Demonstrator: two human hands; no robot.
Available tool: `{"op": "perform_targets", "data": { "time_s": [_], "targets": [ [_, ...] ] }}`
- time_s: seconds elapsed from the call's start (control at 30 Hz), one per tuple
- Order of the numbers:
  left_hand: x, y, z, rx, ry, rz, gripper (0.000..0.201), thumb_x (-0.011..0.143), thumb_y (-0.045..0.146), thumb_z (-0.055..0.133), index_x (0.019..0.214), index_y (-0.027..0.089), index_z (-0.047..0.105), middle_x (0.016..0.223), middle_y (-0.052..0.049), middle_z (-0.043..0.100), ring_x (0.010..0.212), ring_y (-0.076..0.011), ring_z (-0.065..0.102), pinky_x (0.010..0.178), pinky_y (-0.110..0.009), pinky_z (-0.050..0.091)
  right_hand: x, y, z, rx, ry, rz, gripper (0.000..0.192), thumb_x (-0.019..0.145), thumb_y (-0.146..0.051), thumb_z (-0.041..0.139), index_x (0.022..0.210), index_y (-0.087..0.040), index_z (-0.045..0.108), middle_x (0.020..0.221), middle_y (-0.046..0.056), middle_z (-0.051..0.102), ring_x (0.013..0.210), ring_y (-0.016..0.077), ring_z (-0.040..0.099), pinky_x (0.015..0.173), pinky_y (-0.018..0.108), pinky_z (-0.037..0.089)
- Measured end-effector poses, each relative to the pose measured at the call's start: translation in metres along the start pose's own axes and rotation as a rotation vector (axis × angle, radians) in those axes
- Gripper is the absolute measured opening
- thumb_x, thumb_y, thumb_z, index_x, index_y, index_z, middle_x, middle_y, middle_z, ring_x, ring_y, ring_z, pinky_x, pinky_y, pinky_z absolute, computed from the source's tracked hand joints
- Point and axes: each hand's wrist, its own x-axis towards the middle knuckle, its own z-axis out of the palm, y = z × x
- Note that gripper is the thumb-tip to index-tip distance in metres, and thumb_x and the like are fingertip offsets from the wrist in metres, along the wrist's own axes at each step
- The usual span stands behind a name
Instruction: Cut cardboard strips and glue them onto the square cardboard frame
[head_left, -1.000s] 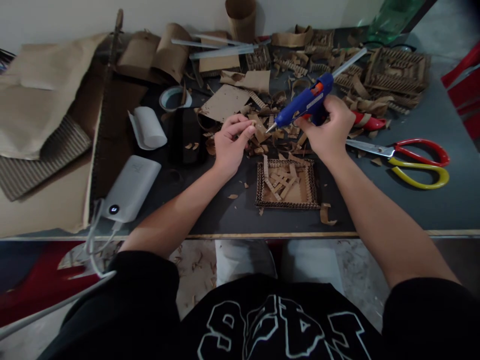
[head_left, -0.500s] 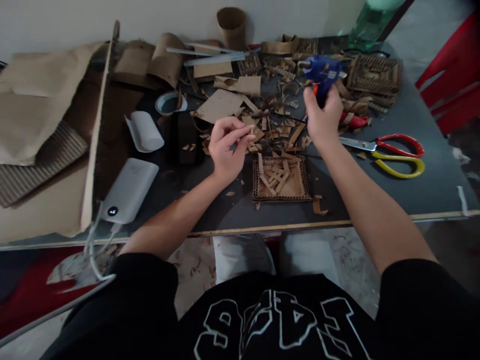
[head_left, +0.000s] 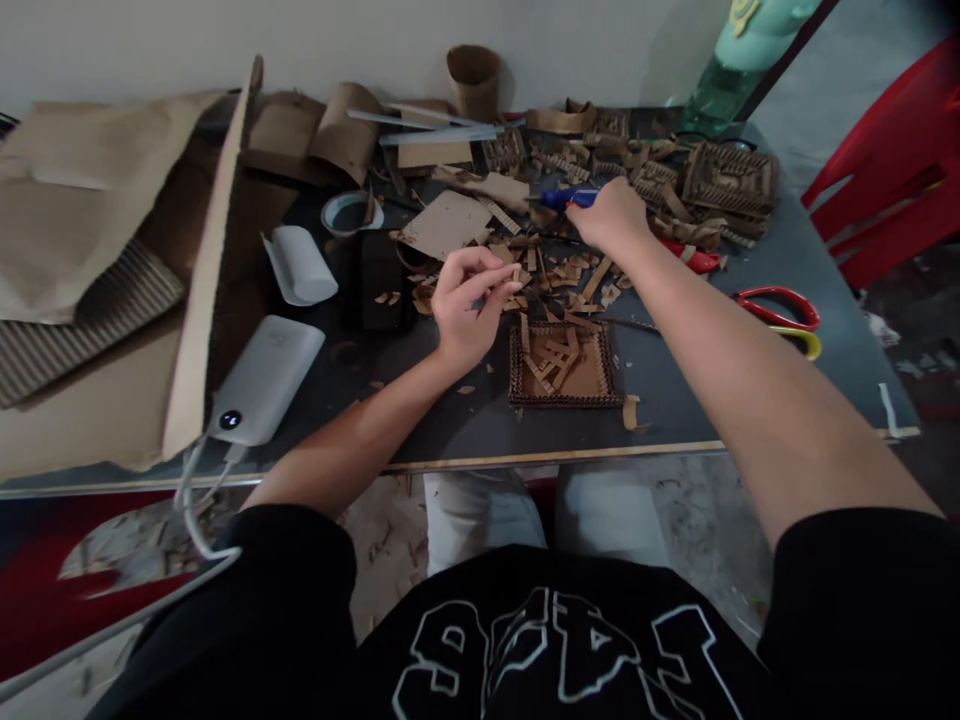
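Right hand on the glue gun at the far scraps, left hand pinching a small strip.

My right hand (head_left: 611,215) covers most of the glue gun (head_left: 564,197); only its blue nose shows past my fingers, so I cannot tell how firm the hold is. My left hand (head_left: 466,305) pinches a cardboard strip (head_left: 508,272), too small to make out well. Just right of that pinch lies the woven frame (head_left: 564,364); scraps (head_left: 570,270) litter the table (head_left: 465,425) between both hands. The scissors (head_left: 780,315) sit half behind my right forearm. Half a second ago I held the gun raised; now it lies low among the scraps.
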Motion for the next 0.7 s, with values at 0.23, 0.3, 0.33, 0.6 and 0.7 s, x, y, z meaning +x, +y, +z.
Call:
{"op": "perform_targets", "data": {
  "time_s": [0.23,0.3,0.33,0.6,0.7],
  "targets": [
    [-0.006,-0.006,0.002,-0.012,-0.038,-0.077,0.029,0.096,0.051,0.063,0.105,0.027,0.077,0.103,-0.003,0.063,0.086,-0.0093,0.063,0.067,-0.02,0.054,-0.022,-0.029,-0.018,-0.057,0.017,0.288,0.057,0.078,-0.046,0.079,0.119,-0.019,0.05,0.099,0.017,0.069,0.091,0.0359,0.07,0.081,0.051,0.056],
    [-0.006,-0.007,0.002,-0.015,-0.024,-0.091,0.03,0.096,0.052,0.063,0.104,0.026,0.077,0.102,-0.003,0.063,0.086,-0.0093,0.063,0.067,-0.02,0.054,-0.025,-0.038,-0.024,-0.123,0.024,0.391,0.061,0.081,-0.04,0.077,0.127,-0.015,0.045,0.107,0.021,0.068,0.095,0.036,0.07,0.084,0.051,0.055],
    [-0.006,-0.007,0.002,-0.008,-0.02,-0.103,0.031,0.096,0.053,0.063,0.103,0.026,0.077,0.102,-0.003,0.063,0.085,-0.0092,0.063,0.066,-0.02,0.054,-0.025,-0.039,-0.026,-0.119,0.039,0.416,0.061,0.084,-0.041,0.075,0.128,-0.015,0.043,0.108,0.021,0.068,0.096,0.0353,0.07,0.085,0.051,0.055],
    [-0.007,-0.007,0.002,0.042,-0.089,-0.165,0.042,0.095,0.06,0.06,0.1,0.023,0.078,0.101,-0.004,0.063,0.086,-0.0098,0.064,0.065,-0.019,0.053,-0.025,-0.026,-0.024,-0.051,0.073,0.374,0.071,0.091,-0.051,0.066,0.142,-0.011,0.037,0.105,0.021,0.071,0.097,0.036,0.07,0.086,0.051,0.053],
    [-0.008,-0.008,0.002,0.063,-0.108,-0.147,0.042,0.096,0.06,0.058,0.101,0.024,0.078,0.101,-0.003,0.063,0.086,-0.0097,0.064,0.068,-0.02,0.055,-0.031,-0.049,-0.028,-0.124,0.009,0.446,0.082,0.085,-0.034,0.073,0.15,-0.006,0.032,0.103,0.021,0.071,0.102,0.0425,0.07,0.092,0.058,0.051]
  ]
}}
